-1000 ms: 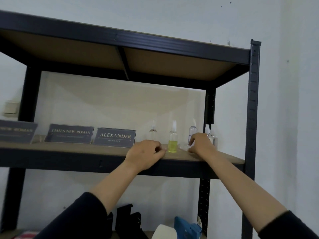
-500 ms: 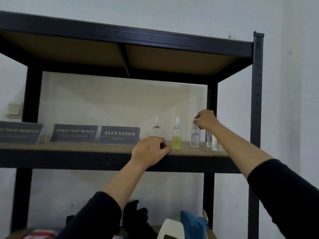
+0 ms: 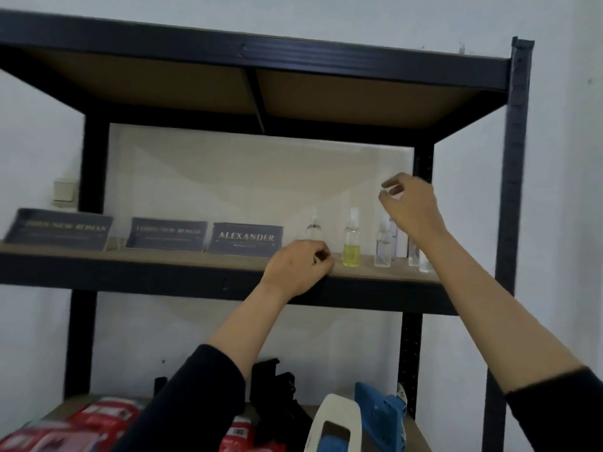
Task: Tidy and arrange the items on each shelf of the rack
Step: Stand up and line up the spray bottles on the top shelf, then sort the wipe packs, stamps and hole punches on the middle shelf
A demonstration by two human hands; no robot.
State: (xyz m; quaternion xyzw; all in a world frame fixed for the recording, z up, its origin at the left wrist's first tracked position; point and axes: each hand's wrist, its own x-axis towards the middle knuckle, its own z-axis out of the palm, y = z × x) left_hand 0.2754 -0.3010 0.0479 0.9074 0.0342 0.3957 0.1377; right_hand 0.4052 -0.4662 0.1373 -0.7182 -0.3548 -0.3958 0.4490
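Observation:
Small clear spray bottles stand in a row at the right end of the middle shelf point(image 3: 163, 259). One bottle point(image 3: 351, 244) holds yellow liquid; a clear bottle point(image 3: 382, 244) stands right of it, and another bottle point(image 3: 314, 228) is partly hidden behind my left hand. More clear bottles point(image 3: 419, 259) crowd the far right, behind my right forearm. My left hand point(image 3: 300, 265) rests curled on the shelf's front edge, holding nothing. My right hand point(image 3: 409, 203) hovers above the clear bottles, fingers apart and empty.
Three dark nameplates point(image 3: 244, 239) stand along the shelf's left and middle. The black rack post point(image 3: 514, 190) rises at the right. On the lower shelf lie red packets point(image 3: 98, 419), black holders point(image 3: 277, 396), a blue tool point(image 3: 378, 412) and a white device point(image 3: 336, 422).
My right hand stood a clear bottle upright beside the yellow one, let it go and rose above it. My left hand stayed on the shelf edge.

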